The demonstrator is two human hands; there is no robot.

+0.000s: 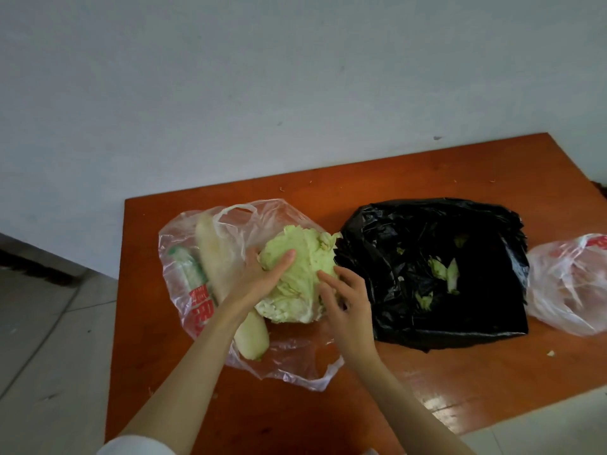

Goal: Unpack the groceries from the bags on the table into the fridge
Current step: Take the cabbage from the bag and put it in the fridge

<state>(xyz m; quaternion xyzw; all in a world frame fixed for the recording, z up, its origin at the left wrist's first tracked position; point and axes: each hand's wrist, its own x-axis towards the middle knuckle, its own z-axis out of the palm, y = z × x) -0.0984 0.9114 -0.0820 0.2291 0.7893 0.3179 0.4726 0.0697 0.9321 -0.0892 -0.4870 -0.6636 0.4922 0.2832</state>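
Observation:
A pale green cabbage (297,280) lies on the orange table (377,178), on top of a clear plastic bag with red print (197,290). My left hand (262,277) grips the cabbage on its left side, fingers curled over the leaves. My right hand (345,297) presses against the cabbage's right side. A long white radish (223,277) lies in the clear bag, partly under my left forearm. A green-white vegetable (184,267) sits further left in the same bag.
A black plastic bag (433,274) lies open to the right, with scraps of green leaf inside. Another clear bag (571,284) sits at the table's right edge. A grey wall stands behind; tiled floor lies on the left.

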